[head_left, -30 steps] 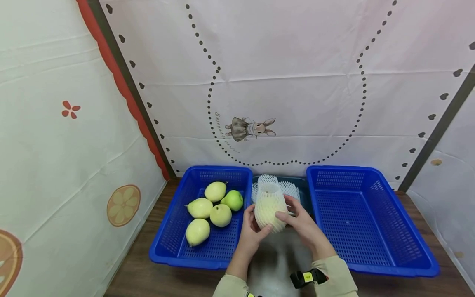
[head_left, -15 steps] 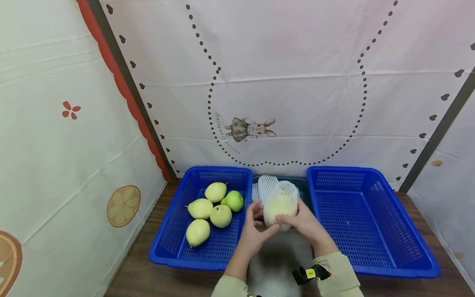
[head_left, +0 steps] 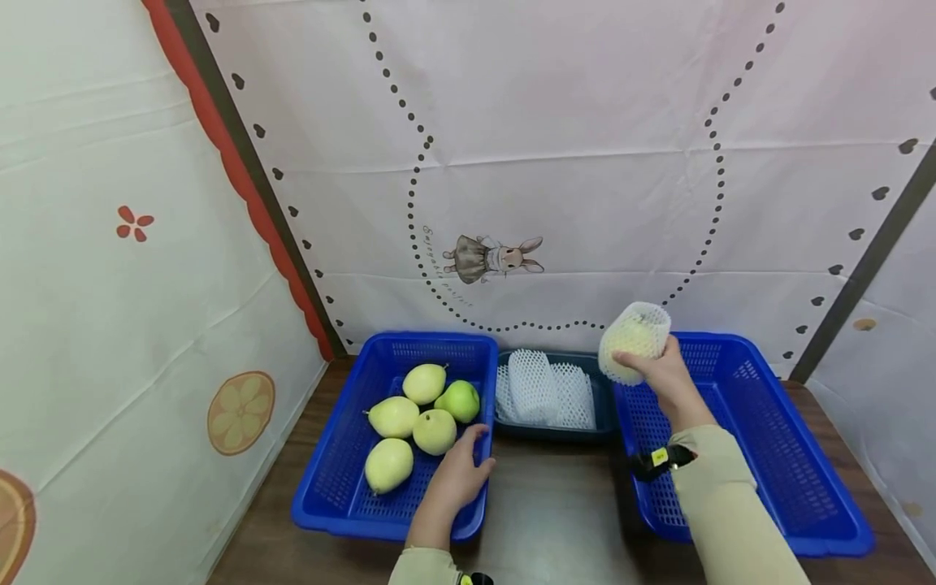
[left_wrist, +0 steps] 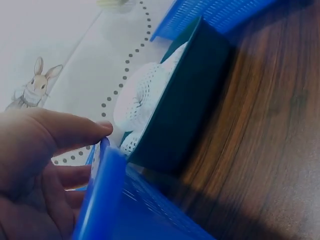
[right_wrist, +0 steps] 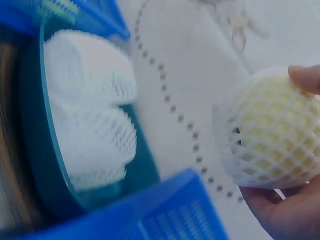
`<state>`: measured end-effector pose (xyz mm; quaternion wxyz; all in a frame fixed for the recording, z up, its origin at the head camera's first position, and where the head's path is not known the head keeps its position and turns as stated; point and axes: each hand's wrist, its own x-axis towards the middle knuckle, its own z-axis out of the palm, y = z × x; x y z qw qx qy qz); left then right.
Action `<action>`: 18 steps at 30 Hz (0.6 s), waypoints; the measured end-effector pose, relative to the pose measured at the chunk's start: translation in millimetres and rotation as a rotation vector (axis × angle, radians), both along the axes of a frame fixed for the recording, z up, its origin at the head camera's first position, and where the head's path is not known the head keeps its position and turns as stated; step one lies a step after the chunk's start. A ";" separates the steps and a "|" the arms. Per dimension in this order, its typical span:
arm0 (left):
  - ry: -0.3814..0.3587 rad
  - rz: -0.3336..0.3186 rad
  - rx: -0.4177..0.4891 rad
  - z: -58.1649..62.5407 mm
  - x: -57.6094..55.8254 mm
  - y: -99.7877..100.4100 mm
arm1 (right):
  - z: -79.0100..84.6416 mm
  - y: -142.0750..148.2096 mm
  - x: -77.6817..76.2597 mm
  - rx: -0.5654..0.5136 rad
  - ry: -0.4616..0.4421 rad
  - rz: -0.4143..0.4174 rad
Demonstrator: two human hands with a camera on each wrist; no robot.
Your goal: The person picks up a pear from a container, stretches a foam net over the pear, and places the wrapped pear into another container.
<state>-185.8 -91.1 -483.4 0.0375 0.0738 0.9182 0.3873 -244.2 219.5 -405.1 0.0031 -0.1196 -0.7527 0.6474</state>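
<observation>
My right hand [head_left: 661, 374] holds a pale yellow pear in a white foam net sleeve [head_left: 633, 341], raised over the far left corner of the right blue basket [head_left: 812, 479]. In the right wrist view the thumb and fingers grip the netted pear [right_wrist: 275, 130] from either side. My left hand [head_left: 457, 475] is at the right rim of the left blue basket [head_left: 329, 479], thumb and fingers apart and loosely bent. Its thumb is by the basket rim [left_wrist: 107, 185] in the left wrist view; whether it touches is unclear. Several yellow-green pears [head_left: 393, 417] and a greener fruit [head_left: 459, 400] lie in that basket.
Between the baskets, at the back, stands a dark teal tray [head_left: 556, 435] with white foam net sleeves [head_left: 534, 386]. The brown wooden table [head_left: 556, 496] carries everything. A printed white cloth [head_left: 570, 203] hangs behind.
The right hand has carried the netted pear right and upward, from the middle to the right basket. The left hand has left the pear and moved left to the left basket's rim.
</observation>
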 end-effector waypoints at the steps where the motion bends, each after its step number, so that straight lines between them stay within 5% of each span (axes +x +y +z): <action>1: -0.011 -0.012 -0.006 0.6 -0.4 0.1 | -2.0 5.3 -3.6 0.006 -0.022 -0.016; 8: -0.003 -0.056 -0.047 4.0 -1.4 2.4 | -37.2 37.9 -24.8 0.040 -0.151 -0.095; 18: 0.002 -0.063 -0.031 1.1 -1.2 -1.6 | -105.9 48.3 -47.8 0.129 -0.069 -0.162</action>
